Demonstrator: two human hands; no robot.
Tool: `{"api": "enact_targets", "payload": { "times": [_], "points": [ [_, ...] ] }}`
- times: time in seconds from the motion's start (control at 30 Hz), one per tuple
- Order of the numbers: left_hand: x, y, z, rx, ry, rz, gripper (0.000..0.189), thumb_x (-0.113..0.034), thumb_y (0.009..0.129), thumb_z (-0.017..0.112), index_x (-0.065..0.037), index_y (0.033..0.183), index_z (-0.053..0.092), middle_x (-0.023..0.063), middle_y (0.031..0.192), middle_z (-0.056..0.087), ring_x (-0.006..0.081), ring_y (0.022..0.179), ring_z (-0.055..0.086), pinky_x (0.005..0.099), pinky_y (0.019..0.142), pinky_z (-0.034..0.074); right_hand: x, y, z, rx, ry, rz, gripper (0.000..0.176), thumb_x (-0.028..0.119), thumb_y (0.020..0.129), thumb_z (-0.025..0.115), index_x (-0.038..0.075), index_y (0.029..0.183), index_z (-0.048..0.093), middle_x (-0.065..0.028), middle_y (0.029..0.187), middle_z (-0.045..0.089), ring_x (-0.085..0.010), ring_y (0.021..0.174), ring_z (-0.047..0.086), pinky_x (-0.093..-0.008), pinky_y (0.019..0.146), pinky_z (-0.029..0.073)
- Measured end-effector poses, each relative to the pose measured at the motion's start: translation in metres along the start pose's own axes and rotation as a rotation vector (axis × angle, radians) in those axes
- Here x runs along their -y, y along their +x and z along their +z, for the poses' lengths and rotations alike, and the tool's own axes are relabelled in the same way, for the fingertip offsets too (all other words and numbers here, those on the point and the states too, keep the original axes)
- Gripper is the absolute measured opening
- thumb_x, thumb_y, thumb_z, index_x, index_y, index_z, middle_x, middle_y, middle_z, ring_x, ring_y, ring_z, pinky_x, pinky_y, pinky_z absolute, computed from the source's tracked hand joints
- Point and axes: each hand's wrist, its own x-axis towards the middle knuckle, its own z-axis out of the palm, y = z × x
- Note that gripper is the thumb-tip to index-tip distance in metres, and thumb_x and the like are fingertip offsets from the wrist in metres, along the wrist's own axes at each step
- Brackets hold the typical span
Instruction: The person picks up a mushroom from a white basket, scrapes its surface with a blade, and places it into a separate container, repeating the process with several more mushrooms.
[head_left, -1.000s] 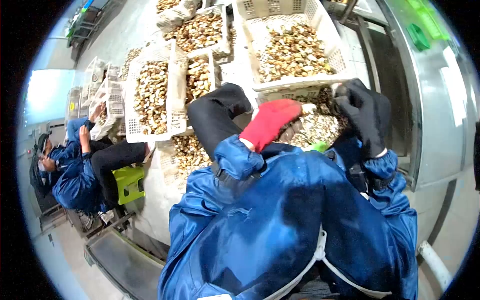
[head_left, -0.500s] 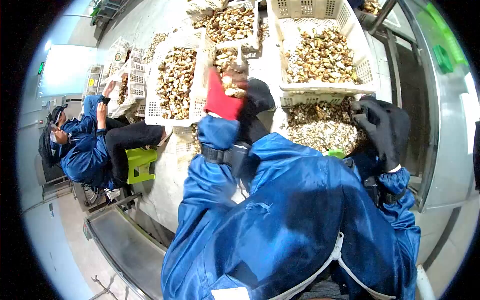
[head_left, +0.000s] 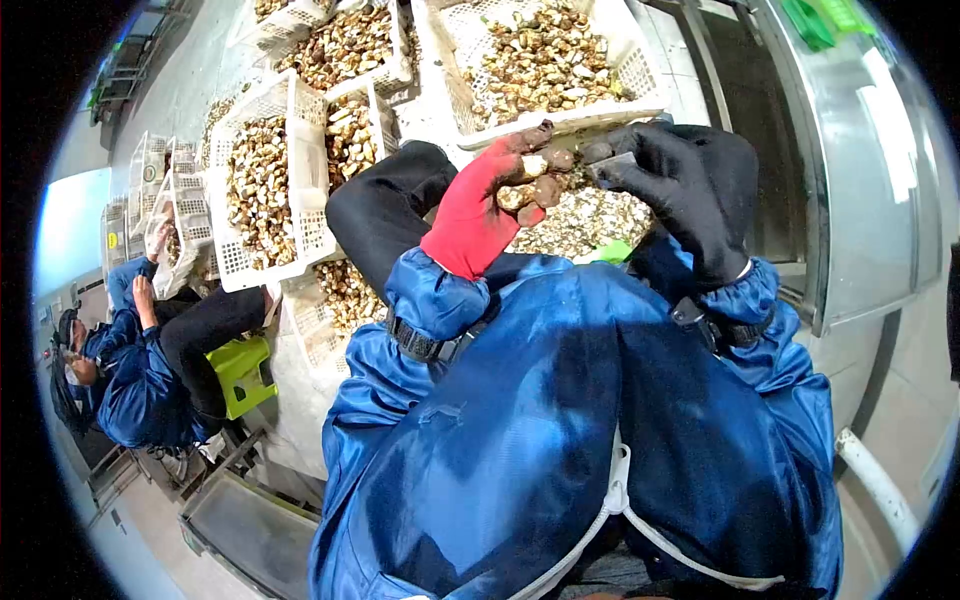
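The left hand (head_left: 475,215), in a red knit glove, is cupped and closed round a clutch of brown, pale-stemmed mushrooms (head_left: 530,180), held up in front of the chest. The right hand (head_left: 690,195), in a black glove, sits just to the right, fingers curled tight on a flat grey metal piece (head_left: 612,165) whose tip meets the mushrooms. What kind of tool it is cannot be told. Below both hands lies a heap of pale mushroom trimmings (head_left: 585,220). Farther off stands a white slotted plastic crate (head_left: 640,75) filled with mushrooms. Far left, a co-worker in a blue smock (head_left: 130,380) sits beside a green plastic stool (head_left: 245,370).
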Motion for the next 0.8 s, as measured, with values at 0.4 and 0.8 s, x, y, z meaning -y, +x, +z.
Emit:
{"api": "enact_targets", "payload": {
  "times": [0.4, 0.8],
  "points": [
    [0.006, 0.004, 0.011, 0.033, 0.245, 0.113, 0.037, -0.020, 0.090, 0.040, 0.002, 0.119, 0.043, 0.0152, 0.101, 0.058, 0.0162, 0.073, 0.057, 0.0236, 0.056, 0.045, 0.003, -0.003, 0.003, -0.072, 0.160, -0.111, 0.019, 0.009, 0.080, 0.059, -0.002, 0.095, 0.058, -0.0057, 0.090, 0.062, -0.0114, 0.082, 0.057, -0.0240, 0.073, 0.046],
    [0.001, -0.003, 0.034, -0.071, 0.270, 0.114, 0.044, -0.016, 0.086, 0.050, -0.006, 0.128, 0.041, 0.0044, 0.082, 0.056, 0.0073, 0.062, 0.049, 0.0183, 0.050, 0.037, 0.003, 0.004, 0.014, -0.128, 0.315, -0.106, 0.013, 0.007, 0.077, 0.062, 0.001, 0.088, 0.059, -0.0051, 0.091, 0.061, -0.0119, 0.084, 0.057, -0.0252, 0.075, 0.046]
  ]
}}
